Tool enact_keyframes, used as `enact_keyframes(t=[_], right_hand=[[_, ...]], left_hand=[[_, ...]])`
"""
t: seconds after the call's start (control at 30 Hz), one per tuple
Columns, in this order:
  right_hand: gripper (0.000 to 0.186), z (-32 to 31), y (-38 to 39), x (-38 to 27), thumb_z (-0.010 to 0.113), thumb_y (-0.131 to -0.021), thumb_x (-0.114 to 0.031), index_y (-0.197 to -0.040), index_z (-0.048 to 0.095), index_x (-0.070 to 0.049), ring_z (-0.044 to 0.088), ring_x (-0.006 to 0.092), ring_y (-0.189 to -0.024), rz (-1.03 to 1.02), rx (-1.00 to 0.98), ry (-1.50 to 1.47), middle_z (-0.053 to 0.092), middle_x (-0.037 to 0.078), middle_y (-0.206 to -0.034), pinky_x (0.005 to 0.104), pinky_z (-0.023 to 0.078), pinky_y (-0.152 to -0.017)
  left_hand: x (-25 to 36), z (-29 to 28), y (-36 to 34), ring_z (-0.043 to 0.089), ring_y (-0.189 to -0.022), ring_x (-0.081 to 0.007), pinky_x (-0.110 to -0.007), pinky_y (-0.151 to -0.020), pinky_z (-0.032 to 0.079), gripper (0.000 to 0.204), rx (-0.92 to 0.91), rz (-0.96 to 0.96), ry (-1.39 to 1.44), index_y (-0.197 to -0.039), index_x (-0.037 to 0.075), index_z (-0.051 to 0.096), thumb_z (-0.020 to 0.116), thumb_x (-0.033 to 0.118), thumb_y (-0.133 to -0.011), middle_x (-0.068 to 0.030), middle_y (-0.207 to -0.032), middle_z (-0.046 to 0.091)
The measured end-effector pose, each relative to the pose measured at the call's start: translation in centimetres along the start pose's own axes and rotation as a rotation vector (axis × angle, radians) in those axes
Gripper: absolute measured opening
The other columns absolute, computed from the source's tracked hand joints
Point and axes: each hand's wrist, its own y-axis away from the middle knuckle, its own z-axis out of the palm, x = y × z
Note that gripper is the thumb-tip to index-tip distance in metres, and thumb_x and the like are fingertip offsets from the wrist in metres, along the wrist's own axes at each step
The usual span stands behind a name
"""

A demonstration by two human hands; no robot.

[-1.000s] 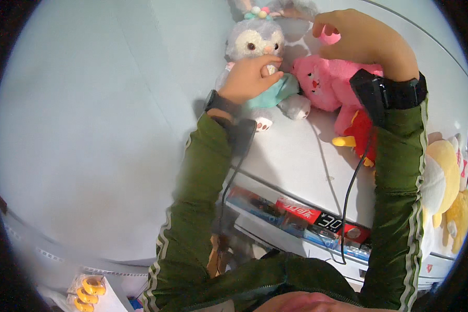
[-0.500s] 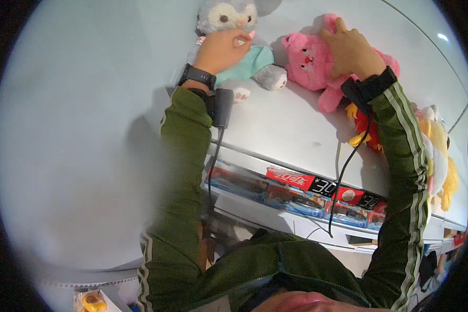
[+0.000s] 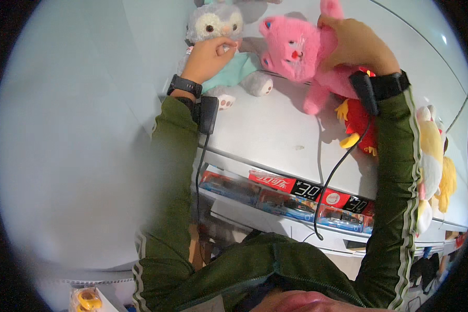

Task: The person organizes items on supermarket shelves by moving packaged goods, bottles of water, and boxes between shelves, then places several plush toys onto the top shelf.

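Observation:
A grey plush penguin point(image 3: 215, 23) with a white face and a mint-green garment sits upright at the far side of the white shelf top. My left hand point(image 3: 209, 58) is closed at its neck and chest, thumb and forefinger pinched; my hand covers what lies between the fingertips. To the right, my right hand point(image 3: 356, 46) grips the pink plush bear point(image 3: 295, 49) round its body behind the head. The bear faces me, tilted, its head close to the penguin. Below it lies a red and yellow plush toy point(image 3: 360, 125), partly hidden by my right wrist.
More plush toys point(image 3: 430, 151), white and yellow, line the right end of the shelf top point(image 3: 275, 130). Along its front edge run red and black label strips point(image 3: 307, 190) above packaged goods point(image 3: 286, 204). A black cable point(image 3: 332, 182) hangs from my right wrist. A pale panel point(image 3: 73, 130) fills the left.
The pink bear has shifted left toward the penguin in my right hand, its head tipping over. My left hand stays at the penguin's chest. The whole view has moved slightly.

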Motion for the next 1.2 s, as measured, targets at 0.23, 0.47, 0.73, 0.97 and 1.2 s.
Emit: enact_keyframes(t=[0.23, 0.47, 0.73, 0.97, 1.2], right_hand=[[0.073, -4.1, 2.3, -1.4, 0.084, -0.069, -0.028, -0.126, 0.052, 0.004, 0.066, 0.0264, -0.097, -0.186, 0.325, -0.668, 0.067, 0.018, -0.11, 0.0352, 0.054, -0.086], [0.056, 0.3, -1.1, -4.0, 0.076, -0.084, -0.032, -0.121, 0.054, 0.004, 0.068, 0.0264, -0.089, 0.148, 0.049, -1.007, 0.067, 0.019, -0.102, 0.0368, 0.056, -0.08], [0.058, 6.4, -2.3, 0.4, 0.075, -0.078, -0.044, -0.116, 0.059, -0.004, 0.071, 0.0293, -0.067, 0.299, -0.047, -0.622, 0.068, 0.019, -0.099, 0.038, 0.057, -0.052], [0.062, 6.3, -1.9, 0.3, 0.06, -0.089, -0.056, -0.118, 0.059, -0.001, 0.07, 0.0258, -0.058, 0.08, -0.588, -0.644, 0.068, 0.019, -0.086, 0.0335, 0.056, -0.047], [0.066, 6.1, -1.5, -0.4, 0.058, -0.089, -0.059, -0.117, 0.06, 0.0, 0.071, 0.0265, -0.06, 0.053, -0.495, -0.575, 0.069, 0.019, -0.078, 0.0323, 0.057, -0.05]], left_hand=[[0.9, 0.0, 0.0, 0.049, -0.053, -0.0128, -0.031, -0.053, 0.04, 0.03, 0.023, -0.021, -0.021, -0.11, 0.009, 0.071, 0.07, 0.024, -0.084, -0.0041, -0.058, 0.055], [-2.5, 0.6, 0.0, 0.053, -0.055, -0.0192, -0.031, -0.058, 0.045, 0.036, -0.015, -0.093, -0.038, -0.11, 0.006, 0.068, 0.074, 0.027, -0.081, -0.0071, -0.064, 0.06], [-0.4, 0.8, 0.1, 0.05, -0.054, -0.0104, -0.028, -0.054, 0.042, 0.034, -0.028, -0.041, 0.006, -0.116, 0.011, 0.068, 0.071, 0.022, -0.085, -0.0008, -0.059, 0.055], [-1.8, 1.0, 0.0, 0.045, -0.054, -0.007, -0.025, -0.054, 0.039, 0.033, -0.03, -0.032, 0.117, -0.118, 0.011, 0.068, 0.068, 0.016, -0.085, 0.0025, -0.058, 0.051], [-1.0, 1.0, 0.1, 0.045, -0.056, -0.006, -0.026, -0.054, 0.038, 0.031, -0.027, -0.034, 0.14, -0.117, 0.01, 0.068, 0.068, 0.017, -0.086, 0.0033, -0.059, 0.05]])
